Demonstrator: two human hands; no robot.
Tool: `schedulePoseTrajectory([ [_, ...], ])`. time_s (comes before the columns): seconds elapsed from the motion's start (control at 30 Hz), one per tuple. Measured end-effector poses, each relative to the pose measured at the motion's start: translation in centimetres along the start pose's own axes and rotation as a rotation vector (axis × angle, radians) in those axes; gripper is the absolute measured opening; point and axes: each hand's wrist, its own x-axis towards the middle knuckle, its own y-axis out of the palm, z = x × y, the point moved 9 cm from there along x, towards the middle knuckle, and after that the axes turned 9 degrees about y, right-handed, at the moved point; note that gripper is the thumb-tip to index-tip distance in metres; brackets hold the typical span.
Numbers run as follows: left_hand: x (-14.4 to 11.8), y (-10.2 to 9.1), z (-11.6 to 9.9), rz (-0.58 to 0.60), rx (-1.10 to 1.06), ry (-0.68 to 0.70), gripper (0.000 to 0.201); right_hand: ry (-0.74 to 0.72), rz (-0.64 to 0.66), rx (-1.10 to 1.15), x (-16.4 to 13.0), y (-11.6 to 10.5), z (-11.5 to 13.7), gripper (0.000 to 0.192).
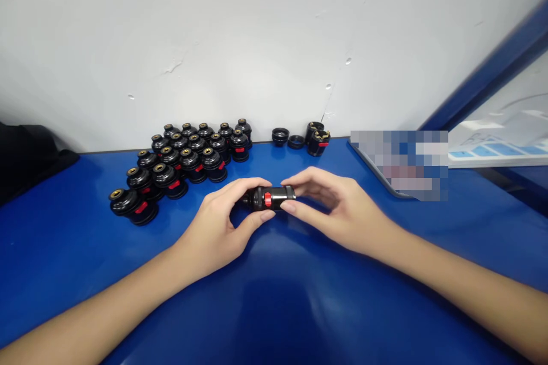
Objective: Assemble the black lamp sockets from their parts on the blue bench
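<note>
Hands (pixel 222 225) (pixel 338 208) pinch black fitting (pixel 270 198) between them.

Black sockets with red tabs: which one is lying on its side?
The black socket held between left hand and right hand; the grouped sockets stand upright.

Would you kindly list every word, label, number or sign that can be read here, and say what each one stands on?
None can be read.
Black part with a red tab, held between the left hand and right hand: no lettering shows.
Grouped black parts on the blue table: no markings legible.
Sheet at the right: blue blocks and lines, too small and blurred to read; the patch beside it is pixelated.
</note>
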Motion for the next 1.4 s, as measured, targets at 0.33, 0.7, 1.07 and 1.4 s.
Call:
schedulePoseTrajectory([
  [0.33,0.1,0.1,0.1,0.027,0.006,-0.066,0.022,-0.371,-0.060,-0.366,-1.0,0.1,3.5,0.038],
  [0.7,-0.1,0.3,0.3,0.017,-0.065,-0.061,0.025,-0.316,-0.054,-0.373,-0.9,0.6,2.7,0.046],
  [1.07,-0.1,0.4,0.3,0.019,-0.050,-0.056,0.026,-0.180,-0.009,-0.360,-0.6,0.5,1.7,0.033],
  [1.4,-0.3,0.3,0.3,0.020,-0.039,-0.049,0.028,-0.117,0.028,-0.338,-0.2,0.4,1.0,0.027],
])
